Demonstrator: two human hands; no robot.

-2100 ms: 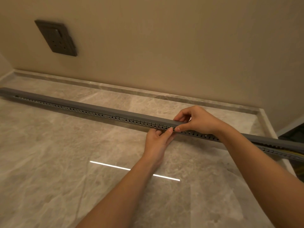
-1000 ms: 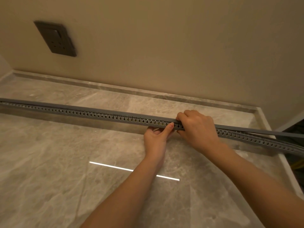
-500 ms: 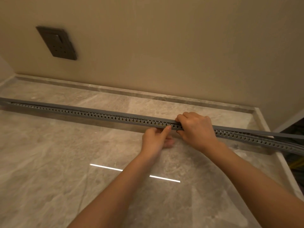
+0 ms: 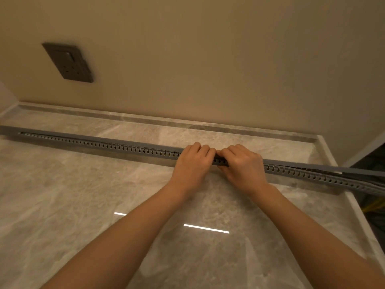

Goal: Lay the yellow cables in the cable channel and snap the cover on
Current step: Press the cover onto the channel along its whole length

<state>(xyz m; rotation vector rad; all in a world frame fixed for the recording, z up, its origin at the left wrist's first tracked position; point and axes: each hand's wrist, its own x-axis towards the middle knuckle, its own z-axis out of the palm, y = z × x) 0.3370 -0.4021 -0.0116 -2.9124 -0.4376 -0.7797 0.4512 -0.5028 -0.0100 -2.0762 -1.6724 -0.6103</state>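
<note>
Left hand point(image 4: 192, 163) has come up from the front of the cable channel point(image 4: 125, 150) and is now sitting on top, knuckle to knuckle with the right hand point(image 4: 243, 166). Both hands are curling their fingers over the cover point(image 4: 358, 171) and clamping it down onto the channel; the thumbs are mostly hidden.

Channel is lying along the table point(image 4: 83, 205), starting below and left of the wall socket point(image 4: 67, 62) and running far to its right. Hands are working well right of and below the socket.

Between the socket side and the hands the cover is looking seated. Right of the hands it is lifting clear of the channel, so I judge the snapping about two-thirds done and heading that way.

Yellow cables point(image 4: 373, 205) are showing only as a dim streak past the table's right edge; inside the channel I cannot tell.
</note>
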